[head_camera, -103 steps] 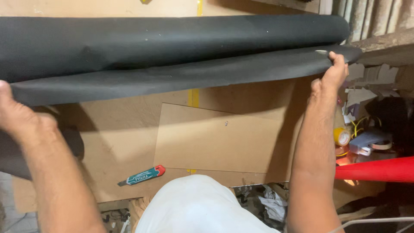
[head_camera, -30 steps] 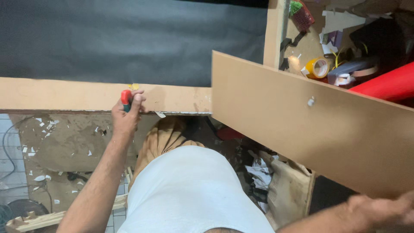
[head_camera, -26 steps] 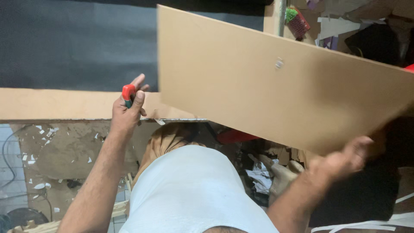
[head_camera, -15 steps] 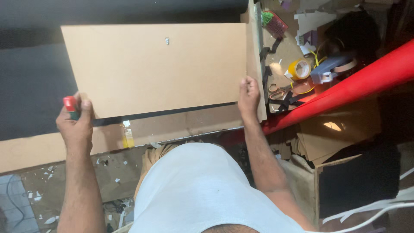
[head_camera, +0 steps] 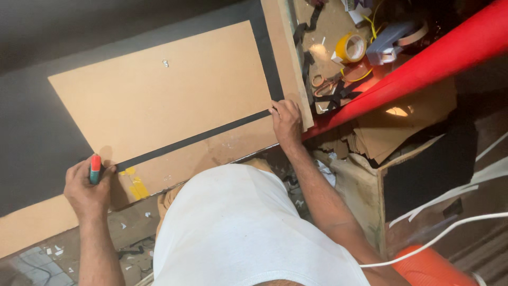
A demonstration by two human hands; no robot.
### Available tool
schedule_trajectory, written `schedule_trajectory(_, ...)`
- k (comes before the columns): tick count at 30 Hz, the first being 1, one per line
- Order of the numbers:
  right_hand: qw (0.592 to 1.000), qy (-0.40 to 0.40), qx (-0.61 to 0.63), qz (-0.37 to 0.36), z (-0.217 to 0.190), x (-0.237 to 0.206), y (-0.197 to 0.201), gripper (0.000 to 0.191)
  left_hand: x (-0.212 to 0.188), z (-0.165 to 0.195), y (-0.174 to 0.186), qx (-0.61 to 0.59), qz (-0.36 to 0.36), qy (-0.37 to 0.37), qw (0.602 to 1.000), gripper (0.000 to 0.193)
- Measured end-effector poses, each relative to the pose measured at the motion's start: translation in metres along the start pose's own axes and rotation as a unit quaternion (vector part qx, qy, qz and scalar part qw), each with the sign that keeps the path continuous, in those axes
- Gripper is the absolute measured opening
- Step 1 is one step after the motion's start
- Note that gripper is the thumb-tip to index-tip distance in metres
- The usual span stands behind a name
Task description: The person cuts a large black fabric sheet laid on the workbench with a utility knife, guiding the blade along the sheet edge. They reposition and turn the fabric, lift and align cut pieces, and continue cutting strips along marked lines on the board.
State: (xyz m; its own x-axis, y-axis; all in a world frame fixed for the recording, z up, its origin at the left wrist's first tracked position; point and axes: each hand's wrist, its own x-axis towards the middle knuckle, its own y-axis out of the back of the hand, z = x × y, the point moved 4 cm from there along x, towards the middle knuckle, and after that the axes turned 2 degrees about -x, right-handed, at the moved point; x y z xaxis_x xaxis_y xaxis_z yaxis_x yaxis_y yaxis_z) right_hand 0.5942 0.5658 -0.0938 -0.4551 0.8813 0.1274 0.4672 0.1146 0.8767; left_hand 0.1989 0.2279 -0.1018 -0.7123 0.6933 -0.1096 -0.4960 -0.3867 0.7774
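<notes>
A sheet of black material (head_camera: 37, 132) covers most of the workbench (head_camera: 32, 233), whose bare brown front edge shows below it. On the black sheet lies a brown rectangular board (head_camera: 159, 100), flat, with a narrow black strip showing along its near and right edges. To the right, a long red roll (head_camera: 450, 47) slants across a cluttered tray holding a roll of yellow tape (head_camera: 350, 47).

The person's right hand (head_camera: 287, 121) rests with its fingertips pressed on the board's near right corner, holding nothing. The left hand (head_camera: 87, 185) is closed around a utility knife with a red and green handle (head_camera: 95, 168), held at the board's near left corner; the blade itself cannot be made out.

The likely trouble is the board sliding on the smooth sheet, since only one corner is pinned, which would leave a crooked edge. The right fingertips also sit near the line along the board's edge and could be nicked by the knife.
</notes>
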Motion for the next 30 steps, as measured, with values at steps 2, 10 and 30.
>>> schedule_trajectory(2, 1.0, -0.01, 0.017, 0.014, 0.011, -0.003, 0.003, 0.019, 0.001, 0.001, -0.007, -0.004, -0.009, -0.008, 1.0, 0.038)
schedule_trajectory(10, 0.998, -0.048, 0.032, 0.018, 0.042, -0.011, 0.009, 0.018, -0.009, 0.012, -0.029, 0.003, -0.043, -0.039, 0.998, 0.034)
schedule_trajectory(30, 0.996, -0.046, 0.073, 0.026, 0.044, -0.019, -0.008, 0.015, -0.013, 0.001, -0.036, -0.048, 0.049, -0.016, 0.998, 0.03)
